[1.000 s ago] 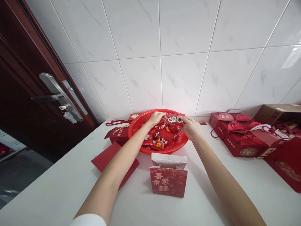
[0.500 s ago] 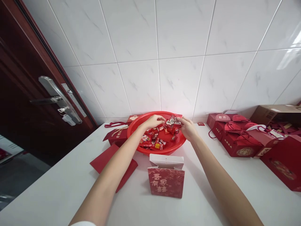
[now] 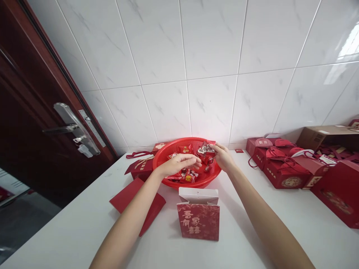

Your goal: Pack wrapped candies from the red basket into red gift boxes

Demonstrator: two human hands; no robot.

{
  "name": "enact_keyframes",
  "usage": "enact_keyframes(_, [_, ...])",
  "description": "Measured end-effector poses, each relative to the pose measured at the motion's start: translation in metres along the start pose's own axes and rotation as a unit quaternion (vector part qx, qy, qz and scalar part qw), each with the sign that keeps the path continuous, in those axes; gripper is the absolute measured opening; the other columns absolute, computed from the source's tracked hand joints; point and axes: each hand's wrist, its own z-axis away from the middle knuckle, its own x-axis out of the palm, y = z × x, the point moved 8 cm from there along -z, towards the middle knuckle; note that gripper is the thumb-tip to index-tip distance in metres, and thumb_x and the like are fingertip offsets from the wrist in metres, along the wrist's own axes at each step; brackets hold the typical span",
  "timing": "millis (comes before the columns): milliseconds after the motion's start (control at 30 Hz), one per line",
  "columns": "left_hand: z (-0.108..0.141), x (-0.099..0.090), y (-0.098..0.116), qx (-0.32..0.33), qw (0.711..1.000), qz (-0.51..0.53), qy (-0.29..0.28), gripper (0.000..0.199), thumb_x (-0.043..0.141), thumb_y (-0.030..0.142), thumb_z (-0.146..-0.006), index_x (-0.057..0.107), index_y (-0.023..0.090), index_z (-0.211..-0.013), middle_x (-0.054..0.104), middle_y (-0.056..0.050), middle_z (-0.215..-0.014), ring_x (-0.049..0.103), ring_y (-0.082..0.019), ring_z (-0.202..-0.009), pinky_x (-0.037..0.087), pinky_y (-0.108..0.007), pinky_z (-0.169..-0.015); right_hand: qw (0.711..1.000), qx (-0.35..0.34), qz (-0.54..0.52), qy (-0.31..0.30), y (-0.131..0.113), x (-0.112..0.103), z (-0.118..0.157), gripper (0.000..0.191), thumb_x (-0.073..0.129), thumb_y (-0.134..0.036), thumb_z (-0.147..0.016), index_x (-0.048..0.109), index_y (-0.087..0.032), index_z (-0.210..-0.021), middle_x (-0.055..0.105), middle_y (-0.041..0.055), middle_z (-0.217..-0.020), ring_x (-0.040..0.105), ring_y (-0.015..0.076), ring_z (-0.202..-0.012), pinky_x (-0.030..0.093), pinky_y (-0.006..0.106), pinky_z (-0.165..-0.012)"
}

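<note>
A red plastic basket stands against the tiled wall, with several wrapped candies lying inside. Over its middle hovers my left hand, fingers stretched forward and seemingly holding nothing; it hides part of the candies. At the basket's right rim my right hand pinches a red snack packet with white and black lettering between thumb and fingers. A red patterned gift box stands upright in front of the basket, its white-lined top open.
Flat red card and a red box lie left of the basket. Several red gift boxes and a cardboard carton stand at the right. A small red packet is near the wall. A door with a handle is at the left.
My left hand has drawn back from the basket's far side toward its front, its fingers straighter. My right hand still holds the snack packet at the right rim. The view has tilted slightly.
</note>
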Motion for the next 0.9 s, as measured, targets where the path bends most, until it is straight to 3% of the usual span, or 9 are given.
enact_keyframes(200, [0.055,0.022,0.04,0.008,0.999,-0.014,-0.033,0.036,0.068,0.04,-0.093,0.064,0.022,-0.125,0.07,-0.01,-0.125,0.065,-0.025,-0.119,0.052,-0.038,-0.101,1.0,0.004,0.005,-0.006,0.0,0.001,0.002,0.029,0.089,-0.037,-0.06,0.079,-0.02,-0.08,0.079,0.0051,-0.083,0.074,0.0235,-0.081,0.057,0.037,-0.08])
enact_keyframes(400, [0.08,0.034,0.04,-0.006,0.996,-0.081,-0.048,0.031,0.072,0.031,-0.09,0.066,0.024,-0.119,0.067,-0.006,-0.126,0.062,-0.023,-0.122,0.048,-0.036,-0.106,1.0,-0.004,0.003,0.0,-0.001,0.002,0.003,0.025,0.088,-0.037,-0.061,0.079,-0.02,-0.079,0.08,0.0056,-0.084,0.073,0.0236,-0.08,0.059,0.037,-0.078])
enact_keyframes(500, [0.08,0.027,0.035,-0.005,0.997,-0.075,-0.025,0.033,0.066,0.036,-0.093,0.063,0.024,-0.124,0.069,-0.007,-0.126,0.064,-0.023,-0.119,0.05,-0.036,-0.102,1.0,-0.008,0.003,0.006,-0.002,0.001,0.003,0.024,0.087,-0.035,-0.061,0.078,-0.02,-0.078,0.079,0.0054,-0.082,0.073,0.0233,-0.08,0.059,0.036,-0.077])
enact_keyframes(667, [0.044,-0.031,0.017,-0.028,0.981,-0.163,0.103,0.036,0.06,0.043,-0.093,0.065,0.019,-0.119,0.072,-0.009,-0.121,0.067,-0.024,-0.113,0.053,-0.034,-0.096,1.0,-0.012,-0.002,0.005,-0.002,0.001,0.001,0.024,0.087,-0.035,-0.061,0.076,-0.02,-0.076,0.077,0.0043,-0.078,0.073,0.0232,-0.084,0.058,0.035,-0.079])
enact_keyframes(767, [0.003,-0.052,-0.012,-0.098,0.949,-0.292,0.068,0.031,0.054,0.03,-0.091,0.07,0.019,-0.115,0.073,-0.008,-0.121,0.068,-0.022,-0.11,0.053,-0.028,-0.091,1.0,-0.01,-0.004,0.001,-0.002,0.002,0.002,0.026,0.088,-0.036,-0.06,0.075,-0.02,-0.076,0.077,0.0044,-0.076,0.073,0.0245,-0.085,0.058,0.035,-0.078])
enact_keyframes(900, [-0.053,-0.05,-0.045,-0.132,0.931,-0.339,0.014,0.027,0.065,0.013,-0.07,0.078,0.021,-0.092,0.079,-0.004,-0.096,0.071,-0.022,-0.094,0.052,-0.025,-0.083,1.0,-0.009,-0.004,-0.003,-0.003,0.003,0.003,0.028,0.089,-0.039,-0.058,0.073,-0.02,-0.073,0.075,0.0043,-0.073,0.074,0.0266,-0.085,0.058,0.036,-0.076])
